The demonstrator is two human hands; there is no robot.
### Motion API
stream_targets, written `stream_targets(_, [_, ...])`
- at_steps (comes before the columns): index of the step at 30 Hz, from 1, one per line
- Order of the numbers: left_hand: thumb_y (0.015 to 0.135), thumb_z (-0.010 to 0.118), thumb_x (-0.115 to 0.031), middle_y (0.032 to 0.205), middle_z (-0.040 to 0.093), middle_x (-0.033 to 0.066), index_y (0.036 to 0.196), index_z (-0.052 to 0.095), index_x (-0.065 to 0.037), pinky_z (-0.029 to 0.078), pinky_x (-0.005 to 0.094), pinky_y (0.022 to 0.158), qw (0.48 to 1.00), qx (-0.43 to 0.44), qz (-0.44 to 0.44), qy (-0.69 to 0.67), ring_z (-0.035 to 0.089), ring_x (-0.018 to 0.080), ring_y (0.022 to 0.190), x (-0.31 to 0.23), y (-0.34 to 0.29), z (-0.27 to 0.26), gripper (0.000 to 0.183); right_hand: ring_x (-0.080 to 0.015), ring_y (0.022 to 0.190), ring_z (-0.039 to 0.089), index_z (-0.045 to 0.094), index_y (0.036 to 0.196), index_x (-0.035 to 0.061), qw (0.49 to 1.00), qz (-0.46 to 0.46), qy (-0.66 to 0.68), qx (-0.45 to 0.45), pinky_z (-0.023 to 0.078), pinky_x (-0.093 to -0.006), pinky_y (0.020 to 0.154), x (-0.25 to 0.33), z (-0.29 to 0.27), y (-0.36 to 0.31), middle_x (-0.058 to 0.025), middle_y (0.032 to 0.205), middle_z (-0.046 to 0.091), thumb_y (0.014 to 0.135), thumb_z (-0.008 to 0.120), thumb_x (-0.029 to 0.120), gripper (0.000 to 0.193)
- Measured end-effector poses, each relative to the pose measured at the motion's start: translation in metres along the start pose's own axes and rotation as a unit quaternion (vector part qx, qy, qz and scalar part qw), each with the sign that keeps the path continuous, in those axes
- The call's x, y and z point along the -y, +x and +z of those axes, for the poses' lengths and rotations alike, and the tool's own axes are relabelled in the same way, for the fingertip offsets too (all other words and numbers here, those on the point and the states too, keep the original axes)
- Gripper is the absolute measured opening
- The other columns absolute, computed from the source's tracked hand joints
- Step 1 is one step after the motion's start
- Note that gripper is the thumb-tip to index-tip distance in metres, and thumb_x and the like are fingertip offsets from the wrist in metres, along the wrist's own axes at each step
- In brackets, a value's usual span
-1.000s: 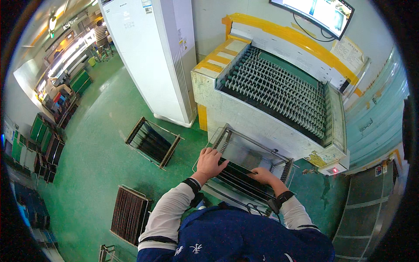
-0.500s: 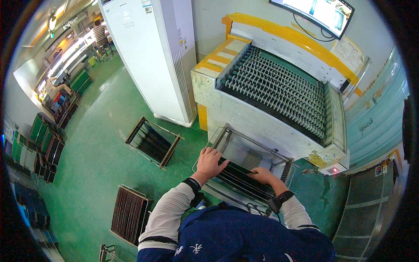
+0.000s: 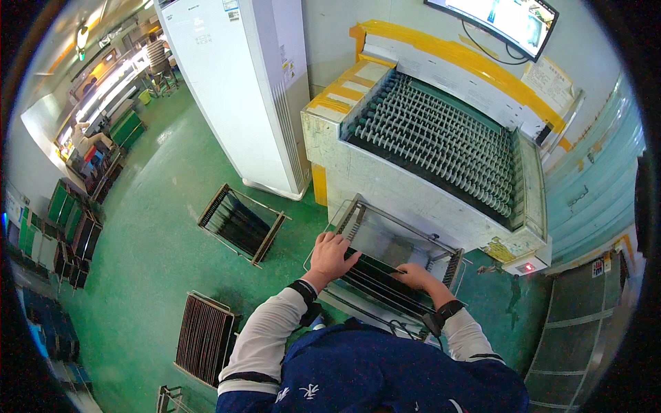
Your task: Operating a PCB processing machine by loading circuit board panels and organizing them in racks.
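Left hand (image 3: 332, 256) and right hand (image 3: 414, 276) pressed flat, fingers spread, gripping nothing, atop dark thin panels (image 3: 380, 282) slotted in a metal wire rack (image 3: 358, 219). Beyond the fingertips, rack's far half bare; farther off, grey roller conveyor machine (image 3: 441, 141) carrying nothing.

A tall white cabinet (image 3: 241, 89) stands on the green floor (image 3: 138, 227), with a dark slotted rack (image 3: 241, 224) near its foot and a monitor (image 3: 513, 20) on the wall.
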State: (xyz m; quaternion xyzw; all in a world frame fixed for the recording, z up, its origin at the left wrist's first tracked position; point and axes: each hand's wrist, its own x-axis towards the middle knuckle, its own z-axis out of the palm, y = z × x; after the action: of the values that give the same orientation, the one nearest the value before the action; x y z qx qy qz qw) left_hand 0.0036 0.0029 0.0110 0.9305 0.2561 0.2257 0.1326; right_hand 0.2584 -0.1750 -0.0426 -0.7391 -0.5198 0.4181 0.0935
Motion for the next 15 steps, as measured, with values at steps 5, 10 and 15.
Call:
stream_targets(5, [0.086,0.069,-0.044,0.091,0.064,0.0087,0.092,0.068,-0.007,0.042,0.045,0.097,1.0,-0.001,-0.001,-0.001,0.058,0.0298,0.097,0.0014,-0.0016,0.001,0.037,-0.0318,0.091,0.067,0.069,0.111,0.0043,1.0,0.013,-0.005,0.004,0.05,-0.0396,0.079,0.0036,-0.0011,-0.0002,-0.0192,0.102,0.071,0.094,0.063,0.046,0.046])
stream_targets(10, [0.086,0.069,-0.044,0.091,0.064,0.0085,0.092,0.068,-0.008,0.042,0.0445,0.097,1.0,0.0,-0.001,0.003,0.058,0.0295,0.097,0.001,-0.0003,0.0022,0.037,-0.0312,0.09,0.067,0.069,0.112,0.0041,1.0,0.01,-0.017,0.006,0.05,-0.0397,0.078,-0.0007,-0.0002,0.0015,-0.0189,0.102,0.072,0.094,0.062,0.048,0.048])
stream_targets(15, [0.085,0.069,-0.044,0.091,0.064,0.0083,0.092,0.068,-0.008,0.042,0.0444,0.097,1.0,0.001,-0.003,0.005,0.059,0.0294,0.097,0.0007,-0.0002,0.0018,0.037,-0.0311,0.089,0.067,0.069,0.111,0.0037,1.0,0.006,-0.017,0.007,0.05,-0.04,0.077,-0.0038,0.0012,0.0037,-0.0194,0.1,0.071,0.094,0.062,0.05,0.05])
